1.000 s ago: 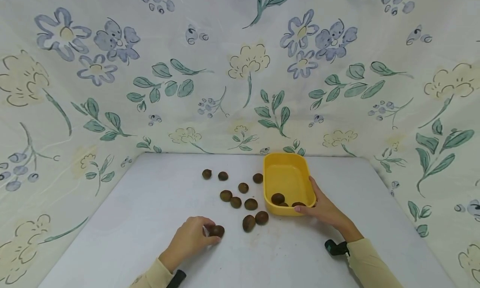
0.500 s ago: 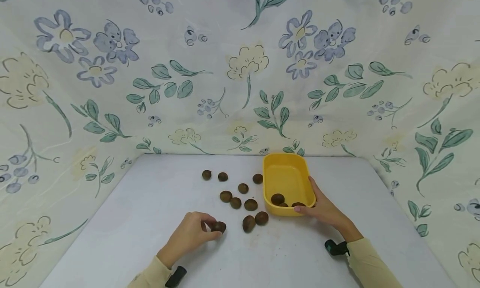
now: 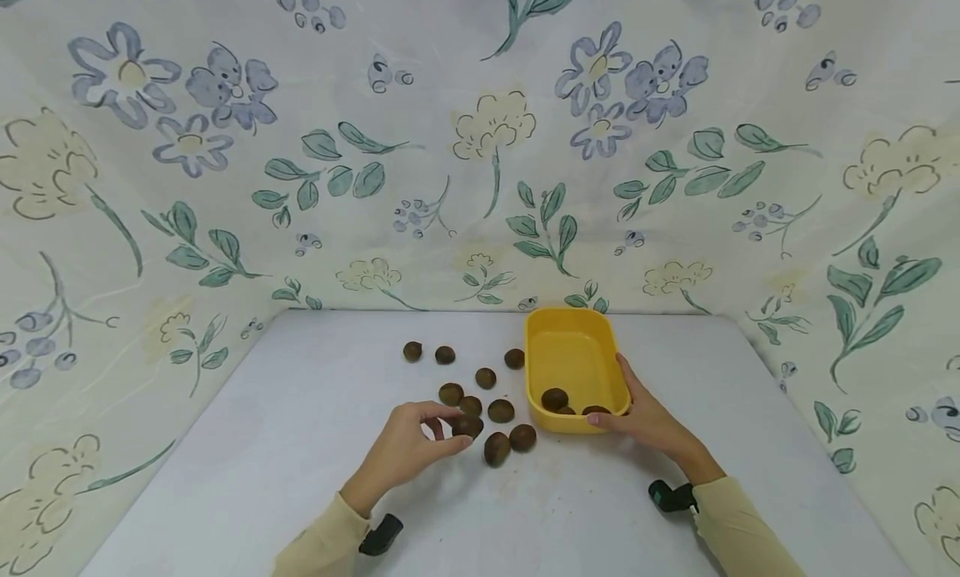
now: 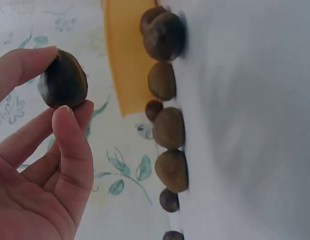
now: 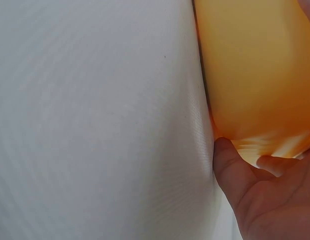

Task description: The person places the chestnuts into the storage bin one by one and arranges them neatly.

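Between thumb and fingertips my left hand point(image 3: 405, 448) pinches a dark brown chestnut point(image 3: 468, 428). In the left wrist view this chestnut point(image 4: 65, 80) is lifted off the table, its pointed end by a fingertip. My right hand point(image 3: 648, 418) holds a yellow plastic container point(image 3: 576, 425) at its near right corner, thumb over the rim and fingers along the outer side. Seen from the right wrist, fingers point(image 5: 230, 165) press the container's wall point(image 5: 255, 70) close to the tabletop. A few chestnuts point(image 3: 555, 399) lie at the container's near end, partly hidden by its rim.
Several loose chestnuts point(image 3: 501, 410) are scattered left of the container on the white table point(image 3: 300, 410). Two of them, such as this near chestnut point(image 3: 497, 449), lie just right of my left hand. A floral cloth point(image 3: 450, 227) rises behind the table's far edge.
My left hand has carried its chestnut up and to the right, toward the loose chestnuts. The right hand and the container have stayed in place.
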Demonstrator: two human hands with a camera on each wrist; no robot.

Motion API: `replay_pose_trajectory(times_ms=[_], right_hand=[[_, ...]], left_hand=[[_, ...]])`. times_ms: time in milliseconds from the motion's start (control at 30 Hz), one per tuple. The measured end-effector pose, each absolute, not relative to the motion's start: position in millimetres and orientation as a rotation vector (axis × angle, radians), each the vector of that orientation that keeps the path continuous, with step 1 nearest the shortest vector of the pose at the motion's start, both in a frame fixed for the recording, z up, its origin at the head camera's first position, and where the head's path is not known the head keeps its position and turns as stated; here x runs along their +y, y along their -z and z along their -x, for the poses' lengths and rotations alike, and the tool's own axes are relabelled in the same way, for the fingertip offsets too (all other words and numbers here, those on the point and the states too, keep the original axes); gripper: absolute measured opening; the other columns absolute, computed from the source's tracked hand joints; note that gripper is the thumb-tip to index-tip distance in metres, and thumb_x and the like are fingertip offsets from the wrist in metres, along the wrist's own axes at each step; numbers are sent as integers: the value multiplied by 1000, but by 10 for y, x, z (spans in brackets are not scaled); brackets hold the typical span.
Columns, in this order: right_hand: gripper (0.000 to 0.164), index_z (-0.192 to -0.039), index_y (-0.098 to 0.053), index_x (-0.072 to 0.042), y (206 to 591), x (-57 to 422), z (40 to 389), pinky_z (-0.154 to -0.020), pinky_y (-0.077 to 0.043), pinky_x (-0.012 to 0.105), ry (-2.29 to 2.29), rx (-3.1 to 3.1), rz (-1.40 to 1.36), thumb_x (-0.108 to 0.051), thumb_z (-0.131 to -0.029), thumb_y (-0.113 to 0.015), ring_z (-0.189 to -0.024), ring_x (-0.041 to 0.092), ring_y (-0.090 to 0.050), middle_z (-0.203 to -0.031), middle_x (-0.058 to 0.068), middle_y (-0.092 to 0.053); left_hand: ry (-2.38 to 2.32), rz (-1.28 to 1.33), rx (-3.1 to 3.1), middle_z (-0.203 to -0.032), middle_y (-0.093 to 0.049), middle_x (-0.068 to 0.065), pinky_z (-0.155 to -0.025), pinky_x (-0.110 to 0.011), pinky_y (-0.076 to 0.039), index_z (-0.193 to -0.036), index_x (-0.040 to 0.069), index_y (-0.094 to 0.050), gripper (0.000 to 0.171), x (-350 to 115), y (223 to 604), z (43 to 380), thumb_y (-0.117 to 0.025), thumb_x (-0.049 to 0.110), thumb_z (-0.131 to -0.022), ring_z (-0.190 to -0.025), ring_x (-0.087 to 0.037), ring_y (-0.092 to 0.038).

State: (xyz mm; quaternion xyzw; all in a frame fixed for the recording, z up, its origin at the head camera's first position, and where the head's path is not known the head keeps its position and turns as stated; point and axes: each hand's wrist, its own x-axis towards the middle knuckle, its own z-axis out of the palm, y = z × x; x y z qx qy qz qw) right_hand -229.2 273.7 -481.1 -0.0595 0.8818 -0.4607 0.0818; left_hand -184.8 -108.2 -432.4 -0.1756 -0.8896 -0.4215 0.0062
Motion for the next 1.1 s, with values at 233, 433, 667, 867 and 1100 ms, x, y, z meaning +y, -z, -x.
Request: replay_pose_trajectory(times_ms=[233,433,667,867,1100], right_hand=[[128,-167,10,-23,4825,2733,2302,-123,-25,67,1378,2610,148,-54,-82,-82,-155,42,-25,-176,16,-5],[128,-167,10,-23,4836,2756,2304,-122,-28,67,1364,2626,155,-55,-82,-81,-153,42,-30,-175,18,-7],[127,-167,8,-24,4844,2763,2313,-122,-28,67,1395,2621,175,-53,-82,-82,-151,41,-32,-175,16,-9],[127,-167,7,-24,4821,2754,2297,-122,-29,66,1407,2615,182,-52,-82,-83,-148,39,-36,-175,15,-13],[126,-167,6,-24,4813,2751,2286,-120,-34,64,1413,2619,207,-52,-82,-83,-140,36,-42,-172,16,-18]], left_hand=[[1405,593,-2730,-96,-76,-1,-53,-20,-41,-113,11,-79,36,-947,4323,1915,-87,29,-83,-76,-5,-59],[1475,570,-2708,-86,-70,0,-58,-20,-40,-116,10,-78,40,-810,4270,1980,-87,29,-83,-77,-8,-57],[1624,555,-2658,-85,-68,-5,-61,-20,-44,-110,10,-78,36,-635,4230,2061,-89,27,-81,-74,-13,-56],[1677,559,-2652,-89,-71,-5,-65,-20,-44,-107,12,-80,32,-474,4221,2125,-89,26,-80,-75,-13,-56],[1648,618,-2646,-100,-77,-3,-63,-21,-47,-110,14,-80,33,-250,4151,2199,-87,31,-82,-78,-15,-57]])
